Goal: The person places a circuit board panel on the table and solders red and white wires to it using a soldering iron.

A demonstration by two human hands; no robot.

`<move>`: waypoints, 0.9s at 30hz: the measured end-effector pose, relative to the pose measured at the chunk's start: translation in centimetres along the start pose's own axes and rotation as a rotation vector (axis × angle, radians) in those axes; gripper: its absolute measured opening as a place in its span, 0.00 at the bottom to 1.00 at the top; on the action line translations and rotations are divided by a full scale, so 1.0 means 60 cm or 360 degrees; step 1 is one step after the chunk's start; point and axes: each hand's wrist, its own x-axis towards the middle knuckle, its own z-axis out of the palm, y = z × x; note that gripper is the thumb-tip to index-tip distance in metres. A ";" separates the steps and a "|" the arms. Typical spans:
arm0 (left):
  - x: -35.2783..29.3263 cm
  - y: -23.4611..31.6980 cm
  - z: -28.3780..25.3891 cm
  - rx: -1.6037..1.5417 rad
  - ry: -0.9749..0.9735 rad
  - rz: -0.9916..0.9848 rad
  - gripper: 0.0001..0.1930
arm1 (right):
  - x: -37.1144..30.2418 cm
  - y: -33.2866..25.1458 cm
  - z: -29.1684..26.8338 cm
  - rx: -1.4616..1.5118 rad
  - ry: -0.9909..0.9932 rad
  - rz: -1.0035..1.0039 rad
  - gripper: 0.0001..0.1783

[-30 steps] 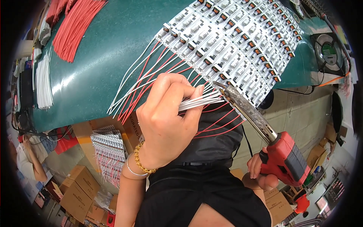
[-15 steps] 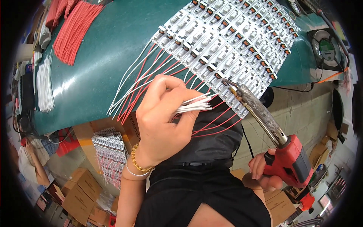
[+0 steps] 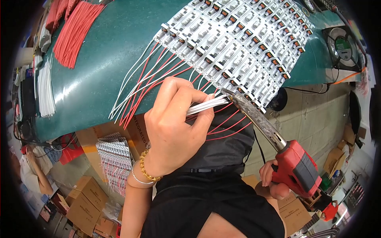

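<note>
My left hand [image 3: 170, 125] is closed around a small bunch of white wires [image 3: 208, 105], their ends pointing right from between thumb and fingers. In my right hand [image 3: 274, 183] is a red and black soldering gun [image 3: 299, 166]. Its dark, worn barrel slants up and left, and its tip is beside the wire ends at the near edge of a panel of white circuit boards [image 3: 242, 43]. Whether tip and wires touch, I cannot tell. Red wires [image 3: 234, 130] and white wires [image 3: 133, 75] trail from the panel's near edge, some passing behind my left hand.
The panel lies on a green table mat [image 3: 99, 91]. Bundles of red wires [image 3: 75, 35] and white wires [image 3: 47, 91] lie at the left. A fan [image 3: 343, 49] stands at the right. Below are more wired boards [image 3: 115, 158] and cardboard boxes [image 3: 85, 198]. Another person's arm [image 3: 39, 174] shows far left.
The soldering gun has moved left and its tip is now closer to the white wire ends. My left hand still grips the bunch, shifted slightly right. The panel appears slightly shifted.
</note>
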 end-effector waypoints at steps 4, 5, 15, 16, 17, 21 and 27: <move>0.001 0.004 -0.003 0.0006 -0.0001 -0.0011 0.07 | 0.002 0.009 -0.017 -0.0066 -0.0183 -0.0061 0.45; 0.003 0.005 -0.003 0.0009 -0.0010 -0.0003 0.07 | 0.002 0.006 -0.012 -0.0066 -0.0181 -0.0060 0.45; 0.005 -0.004 -0.002 0.0084 0.0051 0.0100 0.06 | 0.014 -0.003 -0.009 -0.0040 -0.0304 -0.0125 0.51; 0.004 -0.005 -0.001 0.0085 0.0052 0.0106 0.06 | 0.013 -0.001 -0.008 -0.0026 -0.0298 -0.0128 0.51; 0.003 -0.006 0.000 0.0086 0.0053 0.0112 0.07 | 0.012 0.001 -0.007 -0.0023 -0.0299 -0.0131 0.51; 0.001 -0.007 -0.001 0.0064 0.0023 0.0097 0.06 | 0.014 0.000 0.000 0.0003 -0.0214 -0.0129 0.51; 0.001 0.009 -0.012 -0.0358 -0.0192 -0.0072 0.08 | 0.017 -0.011 0.005 0.0053 -0.0141 -0.0237 0.52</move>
